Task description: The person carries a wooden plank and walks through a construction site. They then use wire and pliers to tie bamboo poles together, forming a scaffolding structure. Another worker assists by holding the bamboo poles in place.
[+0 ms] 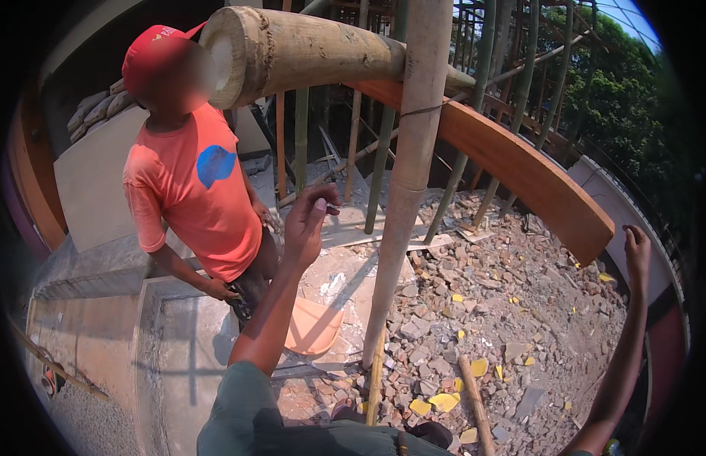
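My left hand (313,224) is raised left of the upright bamboo post (404,205). Its thumb presses against curled fingers, with a small dark bit at the tips that I cannot make out. Out to the right, my right hand (636,247) is lifted beside the end of a reddish-brown wooden plank (531,171), apart from it; its fingers are loosely bent and nothing shows in them. A dark wire (433,111) goes around the post where the plank crosses behind it. High in front, a thick bamboo pole (315,57) lies crosswise, its cut end toward the left.
A person in a red cap and orange shirt (189,197) stands close on the left. An orange pan (313,327) lies by the post's foot. Broken brick rubble (474,304) with yellow pieces covers the ground at right. Bamboo props (379,167) stand behind; a low concrete wall (144,357) is at left.
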Demonstrator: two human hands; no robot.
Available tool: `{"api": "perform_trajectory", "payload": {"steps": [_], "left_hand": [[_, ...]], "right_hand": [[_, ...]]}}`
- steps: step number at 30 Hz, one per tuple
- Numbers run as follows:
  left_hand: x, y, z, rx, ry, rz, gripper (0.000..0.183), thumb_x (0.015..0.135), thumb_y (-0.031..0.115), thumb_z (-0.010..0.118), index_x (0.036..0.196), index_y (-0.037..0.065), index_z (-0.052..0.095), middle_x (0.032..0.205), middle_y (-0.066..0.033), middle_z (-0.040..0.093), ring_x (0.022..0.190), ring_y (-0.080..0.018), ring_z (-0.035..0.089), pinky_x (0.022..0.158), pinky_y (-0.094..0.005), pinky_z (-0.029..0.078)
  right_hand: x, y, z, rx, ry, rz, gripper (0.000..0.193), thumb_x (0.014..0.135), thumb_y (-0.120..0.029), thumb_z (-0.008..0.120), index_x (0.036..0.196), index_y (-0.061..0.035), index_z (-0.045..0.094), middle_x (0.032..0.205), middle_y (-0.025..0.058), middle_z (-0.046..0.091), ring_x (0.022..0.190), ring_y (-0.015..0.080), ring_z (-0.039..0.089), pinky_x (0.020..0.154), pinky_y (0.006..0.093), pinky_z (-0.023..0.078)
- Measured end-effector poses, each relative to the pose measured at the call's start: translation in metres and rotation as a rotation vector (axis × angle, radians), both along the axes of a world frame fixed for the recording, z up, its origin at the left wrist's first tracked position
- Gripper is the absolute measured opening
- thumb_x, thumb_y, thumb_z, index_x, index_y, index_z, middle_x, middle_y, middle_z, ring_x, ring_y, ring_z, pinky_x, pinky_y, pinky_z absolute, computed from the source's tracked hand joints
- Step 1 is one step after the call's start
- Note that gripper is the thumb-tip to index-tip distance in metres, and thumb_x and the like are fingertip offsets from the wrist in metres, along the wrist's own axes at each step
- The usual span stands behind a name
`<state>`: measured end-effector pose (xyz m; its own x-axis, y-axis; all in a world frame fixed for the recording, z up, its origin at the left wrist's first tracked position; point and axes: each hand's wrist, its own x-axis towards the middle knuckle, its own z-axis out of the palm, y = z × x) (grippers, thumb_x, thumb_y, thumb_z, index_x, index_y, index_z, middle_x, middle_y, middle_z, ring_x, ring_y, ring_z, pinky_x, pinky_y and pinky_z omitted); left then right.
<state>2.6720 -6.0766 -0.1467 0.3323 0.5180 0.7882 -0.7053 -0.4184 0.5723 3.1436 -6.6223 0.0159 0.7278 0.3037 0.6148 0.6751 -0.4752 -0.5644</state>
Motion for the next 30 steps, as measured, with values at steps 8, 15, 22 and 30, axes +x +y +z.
{"api": "perform_trajectory", "payload": {"steps": [8, 15, 22, 30], "left_hand": [[0.112, -0.007, 0.011, 0.189, 0.2, 0.022, 0.105, 0.077, 0.045, 0.081, 0.154, 0.004, 0.022, 0.145, -0.0185, 0.044, 0.131, -0.0251, 0.049, 0.108, -0.0405, 0.04], [0.14, -0.02, -0.017, 0.052, 0.28, -0.268, 0.074, 0.077, 0.04, 0.079, 0.133, 0.001, 0.049, 0.12, -0.0149, 0.063, 0.113, -0.0248, 0.062, 0.097, -0.0372, 0.048], [0.123, 0.011, -0.021, 0.247, 0.121, -0.057, 0.05, 0.1, 0.038, 0.053, 0.134, 0.002, 0.048, 0.121, -0.0137, 0.054, 0.111, -0.021, 0.055, 0.097, -0.0364, 0.044], [0.059, 0.145, 0.173, 0.487, -0.435, 1.267, 0.052, 0.093, 0.028, 0.063, 0.136, 0.005, 0.046, 0.135, -0.0196, 0.041, 0.129, -0.0354, 0.037, 0.108, -0.0503, 0.031]], "right_hand": [[-0.157, 0.215, 0.073, 0.632, 0.197, 0.88, 0.034, 0.103, -0.019, 0.055, 0.135, -0.006, 0.054, 0.076, -0.0064, 0.048, 0.055, -0.0016, 0.037, 0.043, 0.0159, 0.03], [-0.171, 0.26, 0.077, 0.581, 0.221, 1.109, 0.028, 0.105, -0.016, 0.051, 0.131, -0.0054, 0.05, 0.08, -0.0032, 0.048, 0.053, -0.0001, 0.034, 0.042, 0.0159, 0.028], [-0.183, 0.311, 0.087, 0.545, 0.263, 1.246, 0.024, 0.106, -0.018, 0.05, 0.128, -0.0085, 0.053, 0.079, -0.0039, 0.046, 0.056, 0.0006, 0.033, 0.046, 0.0166, 0.026], [-0.166, 0.318, 0.074, 0.448, 0.39, 1.295, 0.025, 0.105, -0.017, 0.05, 0.126, -0.0043, 0.056, 0.074, -0.0049, 0.049, 0.051, 0.0001, 0.03, 0.042, 0.0168, 0.025]]}}
